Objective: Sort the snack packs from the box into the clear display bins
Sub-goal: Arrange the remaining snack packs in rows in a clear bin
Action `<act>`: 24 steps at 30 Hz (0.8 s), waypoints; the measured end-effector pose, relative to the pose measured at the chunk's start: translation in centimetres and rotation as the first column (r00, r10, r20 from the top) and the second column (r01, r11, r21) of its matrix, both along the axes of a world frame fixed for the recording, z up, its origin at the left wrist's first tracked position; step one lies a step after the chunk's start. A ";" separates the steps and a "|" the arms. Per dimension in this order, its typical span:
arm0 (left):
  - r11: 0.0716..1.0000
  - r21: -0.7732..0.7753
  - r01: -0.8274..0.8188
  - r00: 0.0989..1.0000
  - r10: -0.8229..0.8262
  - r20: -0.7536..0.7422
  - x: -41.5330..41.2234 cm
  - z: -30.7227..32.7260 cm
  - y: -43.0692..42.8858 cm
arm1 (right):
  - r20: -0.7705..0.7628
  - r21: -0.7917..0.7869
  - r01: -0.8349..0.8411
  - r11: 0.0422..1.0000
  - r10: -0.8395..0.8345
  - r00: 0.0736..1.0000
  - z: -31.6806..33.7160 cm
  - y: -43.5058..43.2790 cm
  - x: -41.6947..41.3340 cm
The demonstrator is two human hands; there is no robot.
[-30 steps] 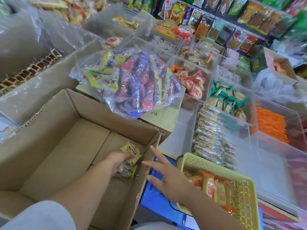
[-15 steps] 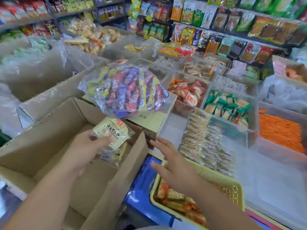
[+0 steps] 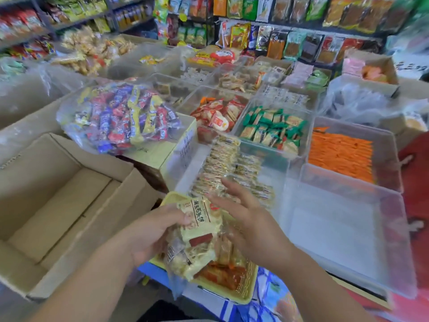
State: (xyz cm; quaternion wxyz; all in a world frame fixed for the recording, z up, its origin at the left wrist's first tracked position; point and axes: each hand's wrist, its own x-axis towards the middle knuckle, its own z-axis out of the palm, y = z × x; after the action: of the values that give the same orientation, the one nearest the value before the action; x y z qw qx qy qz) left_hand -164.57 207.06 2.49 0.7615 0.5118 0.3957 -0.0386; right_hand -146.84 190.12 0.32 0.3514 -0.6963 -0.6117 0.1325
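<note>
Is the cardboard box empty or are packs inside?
Empty where visible: the cardboard box floor is bare; the left hand holds snack packs outside it.

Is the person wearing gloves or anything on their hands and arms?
No gloves. The left hand and the right hand are both bare, with no rings, watch or bracelet showing. The left forearm and right forearm are bare too; no sleeve shows.
</note>
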 end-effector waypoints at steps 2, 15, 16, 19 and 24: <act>0.999 -0.009 0.045 0.999 -0.045 -0.010 1.0 -0.6 -0.5 | 0.009 0.029 -0.021 0.999 0.021 1.000 0.0 -0.8 0.5; 0.989 -0.120 -0.081 0.994 0.090 0.069 9.4 -5.3 3.2 | -0.274 -0.092 0.575 0.813 -0.576 0.770 -2.6 -1.9 7.2; 0.988 -0.090 -0.124 0.987 0.132 0.091 10.0 -5.7 3.9 | -0.233 -0.097 0.607 0.789 -0.611 0.757 -3.1 -1.9 8.4; 0.971 -0.057 -0.233 0.961 0.239 0.139 12.0 -7.2 5.5 | -0.032 -0.088 0.644 0.759 -0.649 0.760 -4.2 -1.3 11.7; 0.959 0.035 -0.281 0.950 0.273 0.153 14.4 -9.4 7.5 | 0.361 -0.161 0.630 0.760 -0.548 0.754 -5.1 2.2 17.2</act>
State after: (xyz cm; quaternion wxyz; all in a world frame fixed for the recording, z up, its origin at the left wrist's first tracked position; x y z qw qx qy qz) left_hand -150.12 214.57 -6.92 0.7718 0.4739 0.4075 0.1174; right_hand -129.64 192.35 -4.77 0.1816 -0.9074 -0.3789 -0.0076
